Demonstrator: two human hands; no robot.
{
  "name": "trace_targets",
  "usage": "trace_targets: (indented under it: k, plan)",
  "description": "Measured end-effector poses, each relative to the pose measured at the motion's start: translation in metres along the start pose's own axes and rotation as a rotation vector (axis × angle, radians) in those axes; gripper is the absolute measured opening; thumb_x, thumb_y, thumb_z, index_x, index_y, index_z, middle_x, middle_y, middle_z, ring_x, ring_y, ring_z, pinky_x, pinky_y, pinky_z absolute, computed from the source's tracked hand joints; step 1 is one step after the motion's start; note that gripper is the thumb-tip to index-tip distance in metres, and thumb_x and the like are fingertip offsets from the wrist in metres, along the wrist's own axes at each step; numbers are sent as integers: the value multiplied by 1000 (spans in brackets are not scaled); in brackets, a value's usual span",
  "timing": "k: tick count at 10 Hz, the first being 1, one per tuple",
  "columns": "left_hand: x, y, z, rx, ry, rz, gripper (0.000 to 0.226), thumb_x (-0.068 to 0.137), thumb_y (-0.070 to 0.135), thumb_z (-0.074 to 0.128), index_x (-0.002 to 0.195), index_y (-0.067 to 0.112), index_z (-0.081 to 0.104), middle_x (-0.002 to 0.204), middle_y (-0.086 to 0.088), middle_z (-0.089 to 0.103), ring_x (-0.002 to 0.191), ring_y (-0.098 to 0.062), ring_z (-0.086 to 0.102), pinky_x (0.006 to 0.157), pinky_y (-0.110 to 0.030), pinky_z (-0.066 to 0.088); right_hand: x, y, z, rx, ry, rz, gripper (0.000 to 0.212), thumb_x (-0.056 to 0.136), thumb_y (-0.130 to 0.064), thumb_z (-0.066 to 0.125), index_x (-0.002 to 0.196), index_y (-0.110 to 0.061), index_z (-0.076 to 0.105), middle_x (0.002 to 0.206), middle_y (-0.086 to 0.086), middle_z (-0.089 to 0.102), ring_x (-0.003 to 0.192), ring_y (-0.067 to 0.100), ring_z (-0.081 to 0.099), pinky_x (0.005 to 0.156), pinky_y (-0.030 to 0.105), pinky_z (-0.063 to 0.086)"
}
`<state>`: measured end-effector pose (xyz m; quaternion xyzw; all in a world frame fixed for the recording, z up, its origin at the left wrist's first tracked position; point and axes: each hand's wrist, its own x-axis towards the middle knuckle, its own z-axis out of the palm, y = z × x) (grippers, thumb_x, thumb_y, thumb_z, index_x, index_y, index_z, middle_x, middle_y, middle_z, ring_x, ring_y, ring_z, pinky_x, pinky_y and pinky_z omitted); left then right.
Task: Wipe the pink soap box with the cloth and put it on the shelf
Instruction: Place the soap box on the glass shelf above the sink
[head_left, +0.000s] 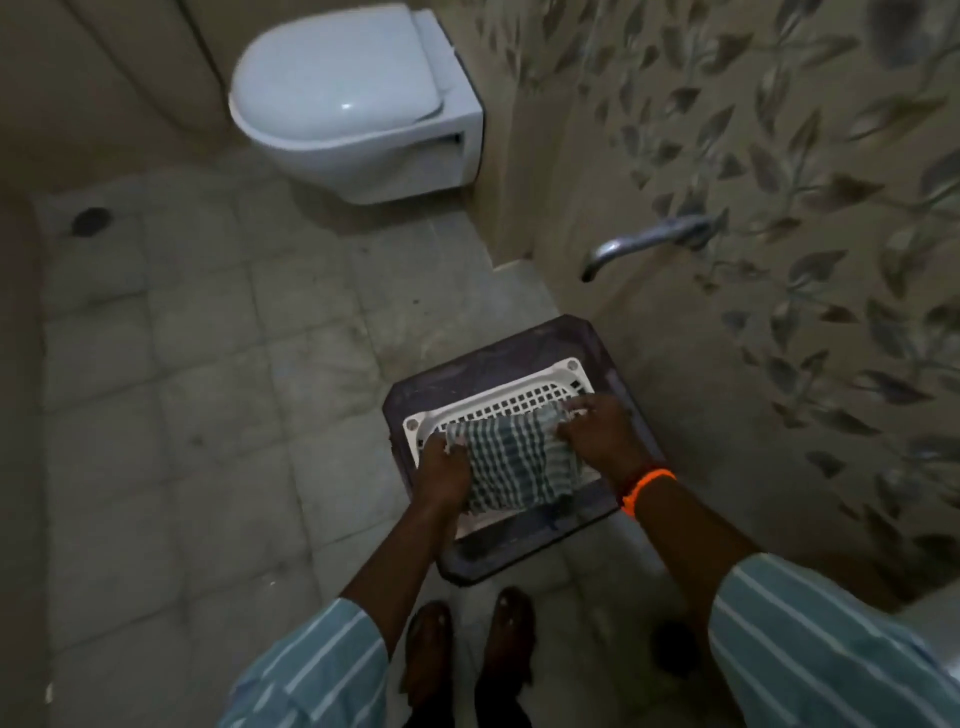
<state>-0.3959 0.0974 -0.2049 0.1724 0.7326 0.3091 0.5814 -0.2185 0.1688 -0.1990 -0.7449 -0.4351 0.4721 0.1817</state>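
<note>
Gripping checked cloth (514, 462) w/ both hands, no legible writing.

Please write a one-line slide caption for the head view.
Both hands hold a checked cloth over a white lattice tray on a dark stool.

a checked green-and-white cloth (519, 457) lies spread, a little rumpled, over the near part of a white perforated shelf tray (498, 400), lower centre-right of the frame. the tray sits flat on a dark stool. the cloth's left and right edges are bunched up. the pink soap box cannot be seen.
</note>
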Motion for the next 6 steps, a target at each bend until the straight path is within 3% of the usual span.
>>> trace_targets:
  k: [1, 2, 3, 4, 5, 6]
  plan:
    - [34, -14, 6, 32, 31, -32, 29, 112, 12, 36, 126, 8, 62, 131, -19, 67, 120, -41, 65, 102, -63, 54, 28, 5, 16, -110, 13, -89, 26, 74, 9, 73, 99, 3, 68, 82, 17, 66, 75, 20, 60, 64, 27, 47]
    - [49, -24, 5, 139, 40, 1, 28, 108, 9, 45, 127, 2, 64, 126, -23, 69, 115, -42, 68, 97, -61, 57, 41, 16, 25, -212, 37, -134, 24, 76, 6, 70, 99, -1, 67, 82, 11, 64, 73, 19, 58, 62, 17, 39]
    - [54, -24, 1, 292, 126, 107, 20, 102, 5, 52, 118, -3, 62, 117, -23, 69, 107, -38, 69, 91, -51, 59, 46, 21, 29, -275, 97, -121, 15, 75, 7, 64, 87, -2, 66, 81, 11, 66, 73, 24, 60, 56, 19, 35]
    - [46, -15, -3, 428, 163, 198, 17, 102, 6, 56, 113, -6, 61, 109, -25, 71, 103, -38, 69, 83, -37, 55, 38, 16, 30, -425, 167, -192, 9, 78, 0, 63, 86, -1, 65, 84, 16, 67, 84, 33, 64, 61, 28, 40]
    - [25, 3, -11, 498, 111, 164, 16, 103, 12, 56, 108, -2, 61, 107, -19, 72, 102, -35, 69, 77, -30, 49, 17, 6, 23, -630, 209, -240, 28, 88, -12, 56, 114, -3, 62, 117, 22, 62, 113, 35, 56, 90, 38, 41]
    - [-7, 28, -22, 569, 67, 240, 10, 104, 9, 54, 95, 6, 56, 80, 2, 58, 92, -28, 66, 63, -21, 34, -25, -20, 26, -582, 162, -261, 40, 97, -22, 47, 133, -5, 53, 137, 20, 52, 131, 30, 45, 107, 37, 35]
